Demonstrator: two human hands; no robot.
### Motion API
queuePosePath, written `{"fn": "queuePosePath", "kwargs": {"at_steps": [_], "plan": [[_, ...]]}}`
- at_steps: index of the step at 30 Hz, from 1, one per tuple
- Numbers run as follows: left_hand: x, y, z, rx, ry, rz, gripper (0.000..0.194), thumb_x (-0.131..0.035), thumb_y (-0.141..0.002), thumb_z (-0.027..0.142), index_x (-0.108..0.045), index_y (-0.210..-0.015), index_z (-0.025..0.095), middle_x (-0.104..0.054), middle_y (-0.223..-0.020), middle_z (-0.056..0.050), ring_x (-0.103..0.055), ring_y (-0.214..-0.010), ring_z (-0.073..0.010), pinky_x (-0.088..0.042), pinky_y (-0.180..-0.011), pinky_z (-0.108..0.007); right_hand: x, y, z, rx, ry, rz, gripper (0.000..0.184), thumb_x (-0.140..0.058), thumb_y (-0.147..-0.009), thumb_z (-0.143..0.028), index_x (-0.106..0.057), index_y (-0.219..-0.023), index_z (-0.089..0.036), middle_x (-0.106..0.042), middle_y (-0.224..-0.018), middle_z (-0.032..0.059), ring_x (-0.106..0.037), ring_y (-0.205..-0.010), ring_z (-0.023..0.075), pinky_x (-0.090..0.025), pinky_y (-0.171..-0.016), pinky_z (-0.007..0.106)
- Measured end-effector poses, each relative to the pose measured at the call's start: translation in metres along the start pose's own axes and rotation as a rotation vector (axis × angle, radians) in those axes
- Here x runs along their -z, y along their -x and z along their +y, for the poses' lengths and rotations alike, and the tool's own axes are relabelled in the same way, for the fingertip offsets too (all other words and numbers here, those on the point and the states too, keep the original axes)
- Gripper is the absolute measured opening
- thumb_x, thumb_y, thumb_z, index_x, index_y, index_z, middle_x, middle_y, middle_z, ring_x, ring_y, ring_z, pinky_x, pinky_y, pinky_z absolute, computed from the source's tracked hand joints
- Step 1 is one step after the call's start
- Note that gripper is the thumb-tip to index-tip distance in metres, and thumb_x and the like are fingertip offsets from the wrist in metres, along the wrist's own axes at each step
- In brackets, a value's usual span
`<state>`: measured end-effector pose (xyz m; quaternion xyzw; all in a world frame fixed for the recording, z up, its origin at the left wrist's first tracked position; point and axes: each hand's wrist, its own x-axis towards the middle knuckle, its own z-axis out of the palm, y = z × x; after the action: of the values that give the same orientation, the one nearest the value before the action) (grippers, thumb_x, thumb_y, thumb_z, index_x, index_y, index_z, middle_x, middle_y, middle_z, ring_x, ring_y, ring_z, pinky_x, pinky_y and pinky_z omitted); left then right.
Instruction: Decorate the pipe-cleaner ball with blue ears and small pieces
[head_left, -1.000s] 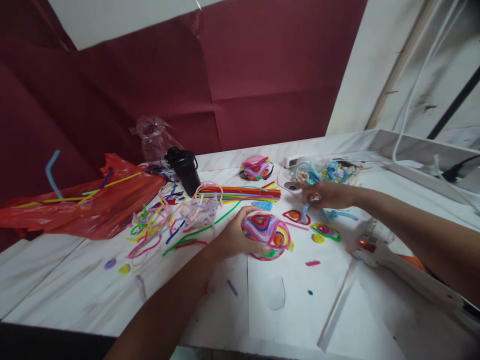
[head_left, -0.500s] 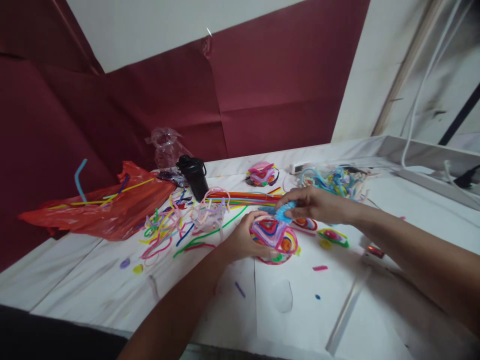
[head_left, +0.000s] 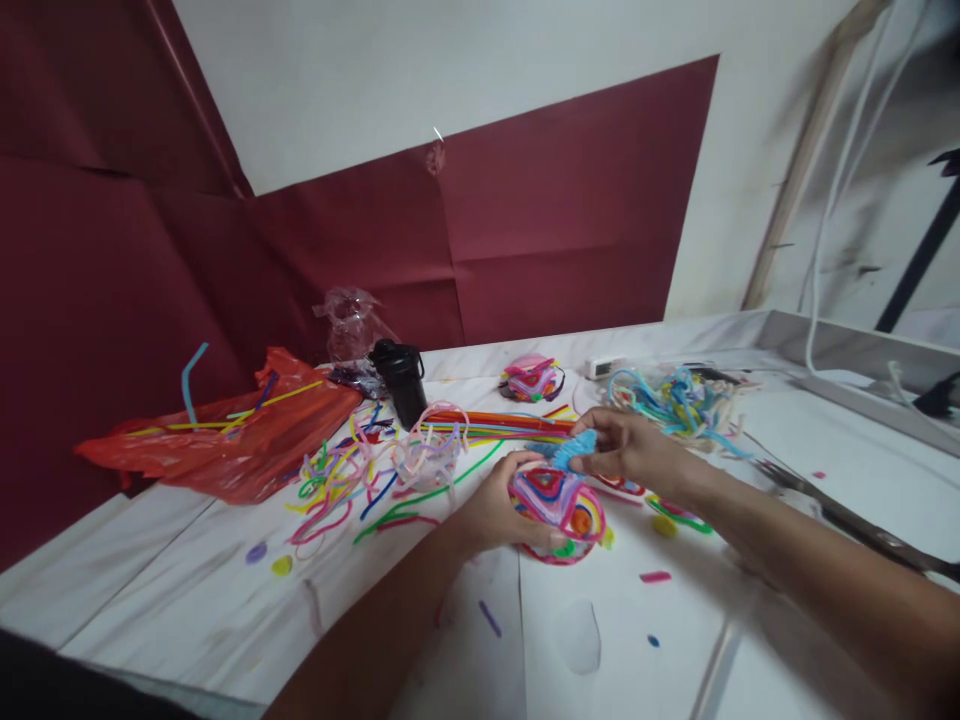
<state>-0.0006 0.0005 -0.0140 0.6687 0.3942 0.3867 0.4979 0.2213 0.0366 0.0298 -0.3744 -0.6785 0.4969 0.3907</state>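
Observation:
My left hand [head_left: 491, 512] is closed around the left edge of a round, many-coloured pipe-cleaner craft [head_left: 556, 502], thumb along its lower front. Pink, lilac, red and blue bands and an orange coil show on its face. In the pinched fingers of my right hand [head_left: 641, 450] is a light-blue coiled pipe-cleaner piece [head_left: 576, 450], at the craft's upper edge; whether it is attached there I cannot tell. Partly hidden behind my right hand and wrist lie a red-rimmed coiled piece [head_left: 621, 485] and a green-edged one [head_left: 681, 514].
Loose pipe cleaners [head_left: 427, 455] tangle on the left, near a black bottle [head_left: 405, 385] and a red plastic bag [head_left: 247, 450]. A similar round craft [head_left: 532, 378] stands behind. More pipe cleaners [head_left: 679, 400] and a dark metal tool [head_left: 840, 505] lie right.
The view has tilted upward, so the table sits lower in the picture. My right fingers have turned the light-blue piece slightly; my left hand keeps its hold on the craft.

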Motion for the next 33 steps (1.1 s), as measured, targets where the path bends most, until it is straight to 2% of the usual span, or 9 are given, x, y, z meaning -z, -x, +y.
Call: {"fn": "queuePosePath", "kwargs": {"at_steps": [3,6,17,29,33], "plan": [[0.0,-0.001,0.0,0.02,0.012,-0.01,0.098,-0.094,-0.04,0.038,-0.05,-0.125,0.021,-0.058,-0.126,-0.012,-0.059,-0.11,-0.0285,-0.048,-0.092,-0.04,-0.005,0.003,0.004,0.006,-0.096,-0.003,0.052,-0.09,-0.051,-0.052,-0.056,-0.076,-0.021,-0.062,-0.07,-0.0009,-0.058,-0.065,0.0168,-0.048,-0.062,0.03],[0.001,-0.001,-0.001,0.035,0.03,-0.021,0.098,-0.094,-0.04,0.04,-0.049,-0.125,0.022,-0.06,-0.123,-0.012,-0.06,-0.107,-0.0276,-0.049,-0.091,-0.039,-0.008,0.005,0.008,0.004,-0.167,-0.021,0.05,-0.091,-0.051,-0.05,-0.054,-0.071,-0.022,-0.064,-0.072,0.0001,-0.061,-0.071,0.0192,-0.051,-0.071,0.033],[0.0,-0.002,-0.003,0.015,0.016,-0.011,0.096,-0.095,-0.042,0.037,-0.051,-0.125,0.022,-0.06,-0.123,-0.011,-0.059,-0.111,-0.0285,-0.046,-0.097,-0.041,-0.008,0.002,0.011,-0.043,-0.231,0.016,0.052,-0.095,-0.043,-0.041,-0.056,-0.071,-0.021,-0.066,-0.07,-0.0013,-0.062,-0.065,0.0177,-0.051,-0.066,0.03],[-0.002,-0.001,0.004,0.008,0.09,-0.029,0.102,-0.095,-0.04,0.037,-0.044,-0.127,0.022,-0.051,-0.136,-0.014,-0.056,-0.117,-0.0295,-0.044,-0.101,-0.042,-0.008,0.0,0.009,-0.016,-0.146,0.015,0.055,-0.094,-0.041,-0.049,-0.057,-0.07,-0.021,-0.064,-0.066,-0.0006,-0.061,-0.065,0.0195,-0.052,-0.066,0.033],[-0.001,-0.001,0.006,0.009,0.075,-0.028,0.104,-0.095,-0.04,0.038,-0.043,-0.129,0.022,-0.052,-0.134,-0.013,-0.057,-0.117,-0.0296,-0.046,-0.098,-0.041,-0.007,-0.001,0.01,-0.009,-0.106,0.032,0.054,-0.094,-0.041,-0.048,-0.056,-0.068,-0.021,-0.058,-0.058,-0.0022,-0.059,-0.06,0.0195,-0.05,-0.059,0.032]]}}
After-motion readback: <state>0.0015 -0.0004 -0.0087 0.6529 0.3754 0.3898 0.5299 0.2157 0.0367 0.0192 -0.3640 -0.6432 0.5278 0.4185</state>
